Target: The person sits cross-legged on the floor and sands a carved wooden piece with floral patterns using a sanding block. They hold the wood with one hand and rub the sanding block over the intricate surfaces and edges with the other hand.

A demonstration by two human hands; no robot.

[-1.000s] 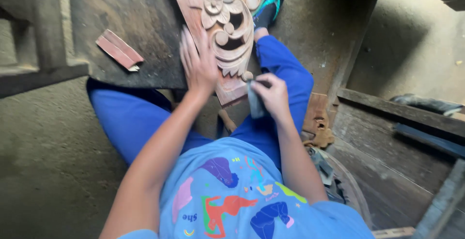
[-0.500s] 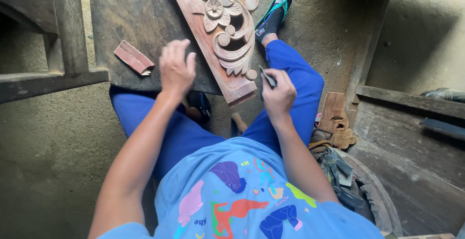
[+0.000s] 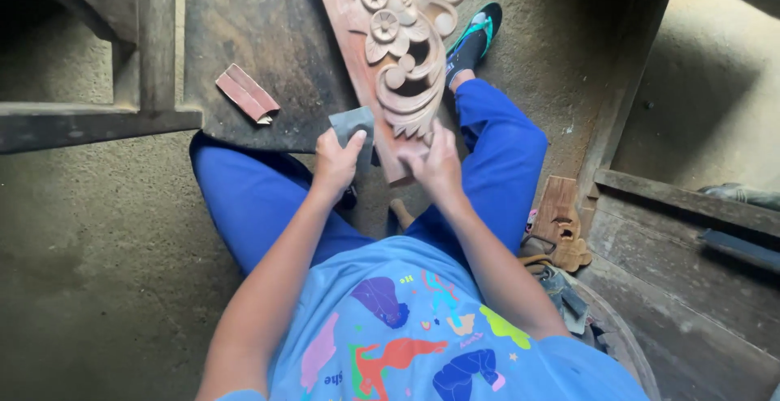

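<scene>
Reddish-brown wood, cut into flowers and scrolls, makes up the carved panel (image 3: 390, 52) that lies slantwise on the dark worktop (image 3: 244, 35), its near end jutting past the edge above the person's lap. The left hand (image 3: 337, 161) has its grip pinched on a grey sheet of sandpaper (image 3: 353, 125), held just beside the panel's near left edge. The right hand (image 3: 439, 165) lies on the panel's near end, fingers pressed down over the wood; whether they close round anything I cannot tell. I judge the panel stiff and fairly heavy, but its pierced scrollwork looks fragile, so the plain border at the near end and along the sides seems the safer place to hold. The sandpaper looks thin and bendable, easily folded to suit. A folded reddish piece of sandpaper (image 3: 248, 92) lies farther left on the worktop, well apart from both hands. The worktop is worn and dusty; below lie a rough concrete floor (image 3: 89, 271), timber planks (image 3: 691, 206) at right and a small carved offcut (image 3: 561, 222).
</scene>
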